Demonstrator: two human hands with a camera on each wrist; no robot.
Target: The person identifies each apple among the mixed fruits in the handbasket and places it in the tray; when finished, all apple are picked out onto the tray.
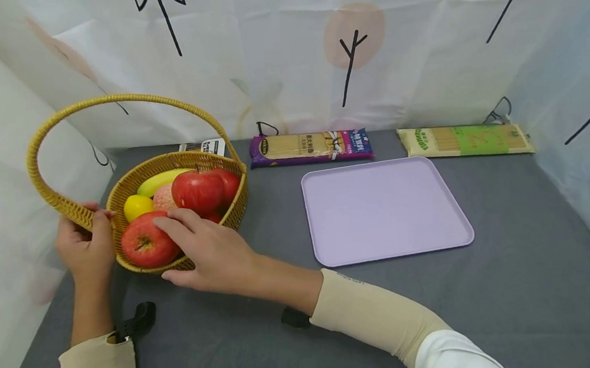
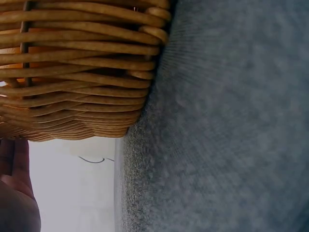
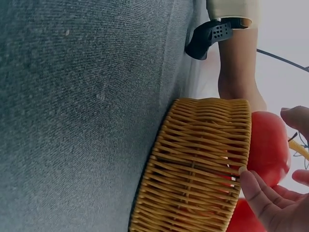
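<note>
A yellow wicker basket [image 1: 245, 197] with a tall arched handle stands on the left of the table. My left hand [image 1: 87, 245] grips it where the handle meets the rim; in the left wrist view part of this hand [image 2: 17, 193] shows beside the weave. Over the basket's front, my right hand [image 1: 216, 254] has its fingertips on a red apple [image 1: 146, 245] and its thumb by the rim. Another red apple [image 1: 199, 190], a yellow lemon-like fruit [image 1: 138, 207], a banana [image 1: 163, 180] and a pinkish round fruit [image 1: 165, 197] lie inside. The apple's underside is hidden.
Right of the basket lies a pale purple tray [image 1: 383, 211] on the grey tablecloth [image 1: 507, 282]. Behind it lie a purple noodle packet [image 1: 310, 148] and a green-and-cream noodle packet [image 1: 467, 141]. Patterned curtains [image 1: 282, 49] enclose the back and sides.
</note>
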